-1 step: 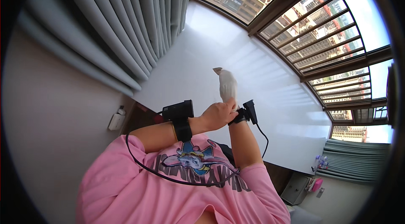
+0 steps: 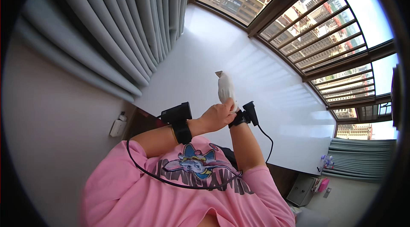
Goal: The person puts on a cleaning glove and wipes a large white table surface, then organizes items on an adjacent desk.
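Note:
My right hand (image 2: 225,90) is inside a white glove (image 2: 226,84) and reaches out over the white surface. Its fingers look pressed together. A small grey-brown pointed piece (image 2: 219,73) sticks out at the fingertips, too small to name. With closed fingers, my left hand (image 2: 216,116) pinches the glove's cuff close to the right wrist. The glove covers the right fingers, so their exact shape is hidden. Each forearm wears a black strap with a black device, the left one (image 2: 177,113) and the right one (image 2: 250,113).
A broad white tabletop (image 2: 282,137) stretches under my hands to barred windows (image 2: 324,39). Grey curtains (image 2: 115,26) hang on the left. A black cable (image 2: 171,184) crosses my pink shirt. A grey cabinet (image 2: 301,190) and small bottles (image 2: 327,161) are at the lower right.
The gloved right hand has tilted slightly left, and the left hand has shifted a little with it. The left hand stays at the cuff.

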The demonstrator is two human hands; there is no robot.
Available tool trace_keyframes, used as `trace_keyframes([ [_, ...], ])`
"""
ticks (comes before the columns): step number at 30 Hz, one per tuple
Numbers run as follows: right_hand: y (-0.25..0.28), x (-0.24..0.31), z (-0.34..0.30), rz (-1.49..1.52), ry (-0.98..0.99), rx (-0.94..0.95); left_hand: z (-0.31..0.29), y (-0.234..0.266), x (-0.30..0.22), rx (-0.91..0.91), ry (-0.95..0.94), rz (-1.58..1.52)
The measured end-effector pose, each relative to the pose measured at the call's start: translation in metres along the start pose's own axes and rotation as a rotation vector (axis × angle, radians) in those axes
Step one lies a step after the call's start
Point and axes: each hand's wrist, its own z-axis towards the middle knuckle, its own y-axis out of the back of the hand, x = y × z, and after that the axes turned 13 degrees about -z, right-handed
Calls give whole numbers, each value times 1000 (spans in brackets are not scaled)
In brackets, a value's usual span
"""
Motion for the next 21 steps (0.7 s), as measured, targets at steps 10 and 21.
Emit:
trace_keyframes([
  [10, 8, 55, 22, -291, 28, -119, 0, 31, 25, -146, -64, 627],
  [21, 46, 63, -7, -46, -224, 185, -2, 16, 46, -176, 6, 314],
])
